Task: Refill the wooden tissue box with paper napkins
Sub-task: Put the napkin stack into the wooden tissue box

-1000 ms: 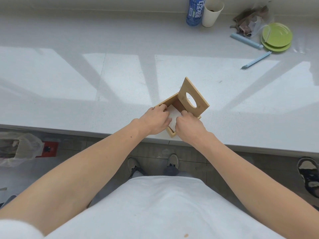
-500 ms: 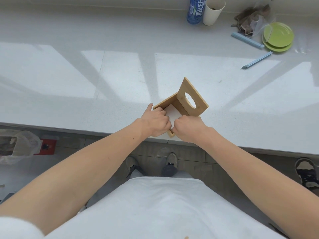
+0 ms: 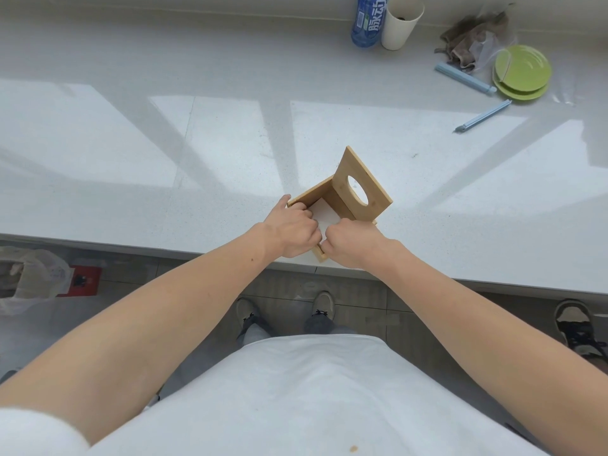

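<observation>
A wooden tissue box sits at the near edge of the white counter, turned diagonally. Its hinged lid, with an oval hole, stands raised at the far right. White paper napkins lie inside the box. My left hand reaches in at the box's left corner, fingers curled down on the napkins, thumb out along the wall. My right hand is a closed fist over the near right side, pressing on the napkins. The fingertips of both hands are hidden inside the box.
At the back right of the white counter stand a blue bottle and a white cup, with a brown cloth, green plates and two blue clips. A bagged bin is on the floor at left.
My right hand has curled into a fist and shifted toward the near edge of the box. My left thumb has moved out along the wall. The box and lid stay put.
</observation>
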